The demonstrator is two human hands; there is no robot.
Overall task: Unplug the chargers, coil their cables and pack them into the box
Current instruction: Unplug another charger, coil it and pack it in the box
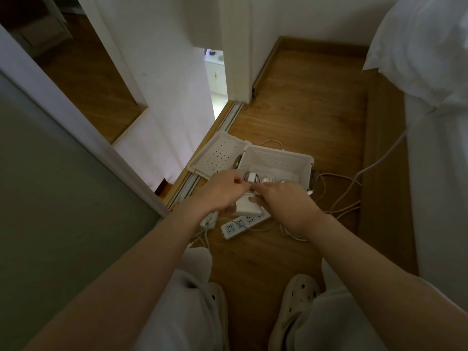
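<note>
Head cam: L hand (222,191), R hand (286,203) tight on white charger (247,207); coiled chargers (254,177) in open box (278,159)

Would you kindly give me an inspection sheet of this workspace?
Surface: wooden floor.
Job's things: white box open, lid beside it, coiled chargers inside; white charger held over the power strip.
Clutter: second strip near the left wrist.
Hands: left hand and right hand both grip the white charger.
Cables: loose cables on the floor right of the box; one rises toward the bed.
Surroundings: bed at right, door track at left, cream clogs below.
</note>
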